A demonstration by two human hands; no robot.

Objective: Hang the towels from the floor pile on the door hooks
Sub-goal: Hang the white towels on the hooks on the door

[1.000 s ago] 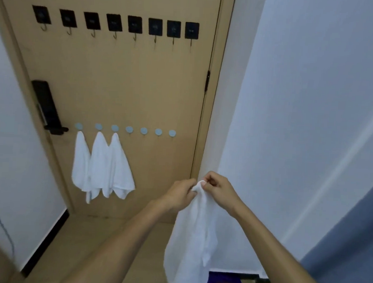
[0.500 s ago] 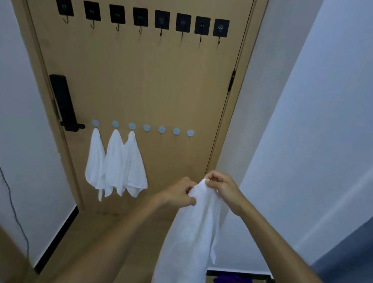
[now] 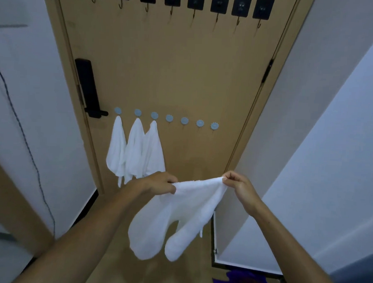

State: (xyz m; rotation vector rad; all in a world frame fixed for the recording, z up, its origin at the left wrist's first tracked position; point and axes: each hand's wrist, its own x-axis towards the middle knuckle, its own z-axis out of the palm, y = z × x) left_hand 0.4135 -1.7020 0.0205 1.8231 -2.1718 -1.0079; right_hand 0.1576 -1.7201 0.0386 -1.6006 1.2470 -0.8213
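My left hand (image 3: pixel 160 183) and right hand (image 3: pixel 239 187) pinch the top edge of a white towel (image 3: pixel 177 218), low middle. Four blue hooks (image 3: pixel 192 121) above sit bare.

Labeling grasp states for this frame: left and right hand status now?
Left hand: closed, pinching the left end of the white towel top edge.
Right hand: closed, pinching the right end of the same edge.

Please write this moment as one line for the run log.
left hand: pinches towel | right hand: pinches towel | blue hooks: three hold towels, four free
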